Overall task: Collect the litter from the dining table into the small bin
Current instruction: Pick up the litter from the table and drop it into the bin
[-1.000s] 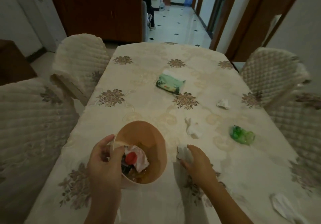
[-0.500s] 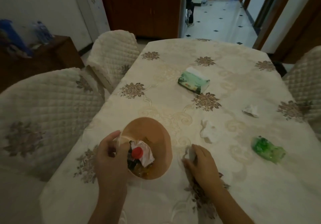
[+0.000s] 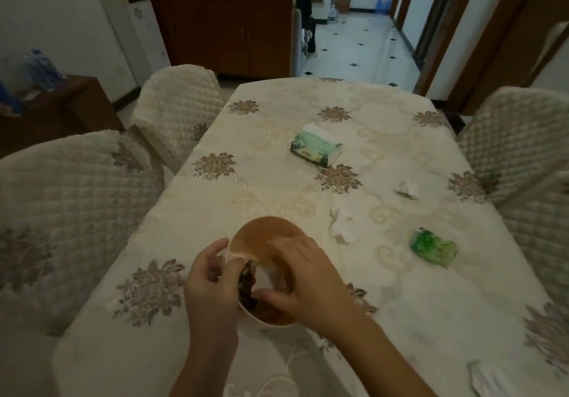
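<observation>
Litter [image 3: 248,277] lies mostly hidden under right hand [image 3: 308,282] over small bin [image 3: 264,231]; its grip unclear; left hand [image 3: 209,289] holds rim.

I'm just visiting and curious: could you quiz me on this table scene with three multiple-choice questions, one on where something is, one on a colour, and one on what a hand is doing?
1. Where is the tissue pack relative to the small bin?
A) inside it
B) under it
C) on the table, beyond it

2. What colour is the crumpled wrapper lying to the right of the bin?
A) red
B) green
C) blue

3. What is the left hand doing?
A) gripping the bin's rim
B) lying flat on the table
C) lifting the tissue pack

Answers:
1 C: the pack lies on the cloth, farther from the person than the bin.
2 B: it is translucent green.
3 A: its fingers curl over the bin's left rim.
</observation>
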Tool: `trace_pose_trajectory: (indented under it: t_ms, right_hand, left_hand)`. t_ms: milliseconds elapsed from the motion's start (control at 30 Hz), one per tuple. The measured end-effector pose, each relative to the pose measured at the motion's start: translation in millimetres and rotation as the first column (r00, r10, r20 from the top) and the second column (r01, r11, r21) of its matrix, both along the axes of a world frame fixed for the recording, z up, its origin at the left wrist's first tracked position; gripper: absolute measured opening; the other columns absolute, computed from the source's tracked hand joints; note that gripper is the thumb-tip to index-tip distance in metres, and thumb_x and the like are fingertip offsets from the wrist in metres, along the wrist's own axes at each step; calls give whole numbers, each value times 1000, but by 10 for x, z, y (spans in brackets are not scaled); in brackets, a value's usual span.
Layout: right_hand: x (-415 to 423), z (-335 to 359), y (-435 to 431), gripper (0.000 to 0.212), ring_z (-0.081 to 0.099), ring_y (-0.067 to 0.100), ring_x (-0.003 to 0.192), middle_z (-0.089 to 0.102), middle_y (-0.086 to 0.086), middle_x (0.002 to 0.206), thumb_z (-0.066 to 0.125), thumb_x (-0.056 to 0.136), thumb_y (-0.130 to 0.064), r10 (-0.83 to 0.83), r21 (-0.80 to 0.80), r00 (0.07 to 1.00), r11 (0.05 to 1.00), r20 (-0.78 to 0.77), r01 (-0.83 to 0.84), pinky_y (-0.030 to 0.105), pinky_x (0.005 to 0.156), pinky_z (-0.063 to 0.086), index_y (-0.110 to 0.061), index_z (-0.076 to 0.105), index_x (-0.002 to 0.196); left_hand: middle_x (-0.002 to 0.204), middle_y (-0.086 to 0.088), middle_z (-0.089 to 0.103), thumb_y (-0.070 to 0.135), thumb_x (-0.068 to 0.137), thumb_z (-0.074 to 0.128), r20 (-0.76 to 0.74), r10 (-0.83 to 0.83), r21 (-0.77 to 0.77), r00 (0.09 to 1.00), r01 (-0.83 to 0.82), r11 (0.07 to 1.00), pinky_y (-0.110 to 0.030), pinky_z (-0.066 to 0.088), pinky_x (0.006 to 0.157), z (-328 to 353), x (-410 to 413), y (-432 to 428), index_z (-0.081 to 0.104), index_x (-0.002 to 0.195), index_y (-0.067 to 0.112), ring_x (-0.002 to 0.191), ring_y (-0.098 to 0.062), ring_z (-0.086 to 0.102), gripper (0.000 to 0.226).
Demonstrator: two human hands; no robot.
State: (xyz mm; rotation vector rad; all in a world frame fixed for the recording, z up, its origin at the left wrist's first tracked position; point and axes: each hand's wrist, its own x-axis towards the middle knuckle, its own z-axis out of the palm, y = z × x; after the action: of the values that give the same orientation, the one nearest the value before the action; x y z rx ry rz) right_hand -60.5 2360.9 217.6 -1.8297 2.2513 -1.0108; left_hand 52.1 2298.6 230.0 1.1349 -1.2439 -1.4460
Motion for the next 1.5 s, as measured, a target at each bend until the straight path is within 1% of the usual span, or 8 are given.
trace_pose_trajectory:
  t_ms: [233, 567, 667, 767, 900, 1100, 1200, 1500]
  right_hand:
    - [-481, -10, 205, 42, 49, 6, 98, 60, -7, 99, 67, 71, -46, -299, -185, 932, 923, 206, 337, 8, 82, 35, -17, 62, 101]
    - [-1516, -878, -139, 78, 18, 27, 136, 26, 12, 148, 69, 76, -34, -573, 365, 784, 801, 237, 475, 40, 108, 24, -11, 26, 137]
    - [-1592, -1019, -231, 70, 31, 30, 129, 37, 13, 141, 64, 77, -40, -602, 398, 771, 772, 208, 495, 43, 103, 34, -12, 34, 133]
    - [-1623, -1154, -252, 44, 51, 33, 105, 59, 17, 115, 55, 83, -41, -578, 335, 797, 796, 174, 504, 42, 85, 46, -9, 52, 113]
    - [-1598, -1154, -210, 22, 54, 35, 96, 64, 22, 102, 54, 82, -1, -600, 222, 777, 797, 190, 561, 36, 79, 41, -1, 60, 104]
    - [-1323, -575, 35, 22, 56, 13, 88, 67, 11, 100, 61, 83, -10, -583, -52, 737, 771, 340, 634, 16, 73, 38, -8, 62, 105]
    - [-925, -114, 246, 20, 53, -2, 81, 63, -5, 90, 67, 79, -19, -428, -244, 836, 819, 342, 519, 5, 70, 39, -17, 63, 99]
    - [72, -6, 639, 38, 57, 18, 102, 68, 1, 108, 52, 73, -38, -263, -8, 964, 965, -47, 263, 27, 86, 39, -20, 61, 105]
  left_hand:
    - [82, -9, 59, 3, 84, 60, 4, -4, -31, 1000, 4, 1000, -35, 50, 66, -40, -94, -68, 61, 94, 28, 78, -29, 60, 27]
    - [88, -4, 61, 9, 83, 61, 15, 45, 29, 999, -45, 999, -36, 47, 71, -124, -405, -393, 61, 97, 32, 89, -28, 60, 27]
    - [89, -7, 62, 7, 84, 60, 8, 51, 34, 999, -51, 998, -37, 49, 76, -119, -463, -443, 62, 102, 27, 91, -29, 61, 27]
    - [95, -7, 63, 7, 84, 60, 14, 48, 24, 999, -48, 999, -36, 49, 77, -122, -501, -469, 61, 109, 22, 93, -29, 62, 29]
    - [93, -7, 64, 8, 83, 61, 28, 56, 18, 998, -56, 998, -39, 50, 77, -143, -514, -483, 62, 102, 28, 92, -29, 62, 28]
    - [84, -1, 58, 6, 83, 60, 40, 19, 6, 999, -20, 1000, -35, 47, 71, -101, -464, -393, 60, 97, 32, 83, -24, 58, 29]
    - [82, -3, 57, 4, 84, 60, 30, -28, -1, 999, 28, 1000, -35, 50, 71, -65, -398, -244, 60, 98, 28, 80, -25, 59, 28]
    - [94, -10, 63, 3, 82, 60, -70, -216, 157, 974, 224, 962, -39, 51, 74, -37, -55, 361, 62, 99, 28, 85, -26, 63, 30]
